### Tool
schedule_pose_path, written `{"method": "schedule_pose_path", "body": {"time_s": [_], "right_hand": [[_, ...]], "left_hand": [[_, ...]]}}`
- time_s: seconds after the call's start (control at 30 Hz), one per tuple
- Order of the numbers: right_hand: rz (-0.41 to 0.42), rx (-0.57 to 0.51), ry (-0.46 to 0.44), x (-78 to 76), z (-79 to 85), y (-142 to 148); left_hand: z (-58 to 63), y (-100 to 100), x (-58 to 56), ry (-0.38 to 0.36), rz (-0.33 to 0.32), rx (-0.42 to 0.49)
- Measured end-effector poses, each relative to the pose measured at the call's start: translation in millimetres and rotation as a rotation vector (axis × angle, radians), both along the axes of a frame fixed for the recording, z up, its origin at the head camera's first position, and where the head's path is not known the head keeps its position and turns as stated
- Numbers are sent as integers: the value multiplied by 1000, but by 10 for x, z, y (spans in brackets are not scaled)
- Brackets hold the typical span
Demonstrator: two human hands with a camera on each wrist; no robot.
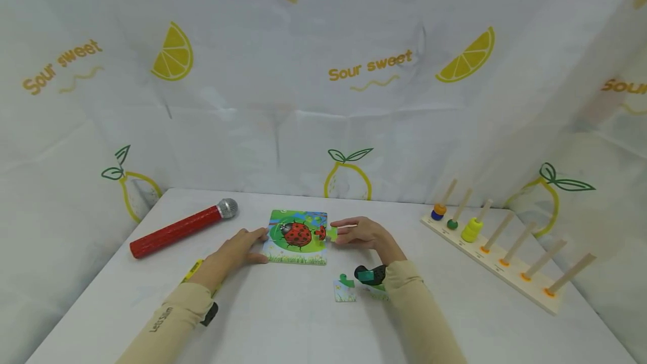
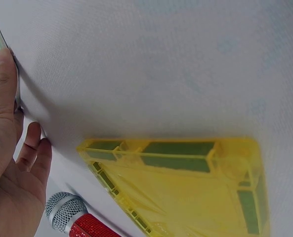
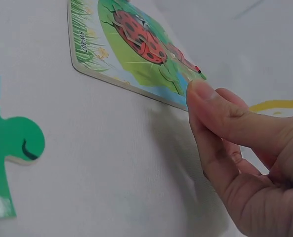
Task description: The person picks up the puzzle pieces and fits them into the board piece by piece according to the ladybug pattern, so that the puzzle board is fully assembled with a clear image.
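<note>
A square ladybug jigsaw puzzle (image 1: pixel 296 236) lies flat on the white table. My left hand (image 1: pixel 241 249) rests at its left side, its fingertips against the edge (image 2: pixel 16 81). My right hand (image 1: pixel 365 233) pinches a small puzzle piece (image 1: pixel 332 233), red and green, between thumb and fingers over the puzzle's right side. In the right wrist view that piece (image 3: pixel 185 58) overlaps the puzzle (image 3: pixel 131 49), and the fingertips partly cover it. Nearer on the table lies a loose puzzle piece (image 1: pixel 345 291) with a green knob; another piece (image 1: pixel 380 294) is partly hidden under my right wrist.
A red microphone (image 1: pixel 177 232) with a silver head lies at the left. Below my left forearm is a yellow translucent plastic case (image 2: pixel 186 197). On the right stands a wooden peg board (image 1: pixel 497 260) with several pegs, some holding coloured rings. Printed cloth (image 1: pixel 303 128) hangs behind.
</note>
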State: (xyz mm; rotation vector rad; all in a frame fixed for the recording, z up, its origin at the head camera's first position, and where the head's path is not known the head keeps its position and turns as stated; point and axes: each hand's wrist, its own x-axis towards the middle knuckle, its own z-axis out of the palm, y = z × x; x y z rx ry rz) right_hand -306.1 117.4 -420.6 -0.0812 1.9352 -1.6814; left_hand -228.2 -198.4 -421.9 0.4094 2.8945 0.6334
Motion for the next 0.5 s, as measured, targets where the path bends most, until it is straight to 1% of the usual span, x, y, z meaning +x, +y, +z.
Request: {"method": "schedule_pose_path", "body": {"time_s": [0.13,0.4,0.5], "right_hand": [[10,-15,8,-6,-8,-79],[18,-83,42,21,-12,-231],[9,-70,65,27,-22,-279]], "left_hand": [[-20,-2,-13,-2,5,1],[-32,13,-39,-13,15,-14],[-22,12,-36,-11,16,-17]]}}
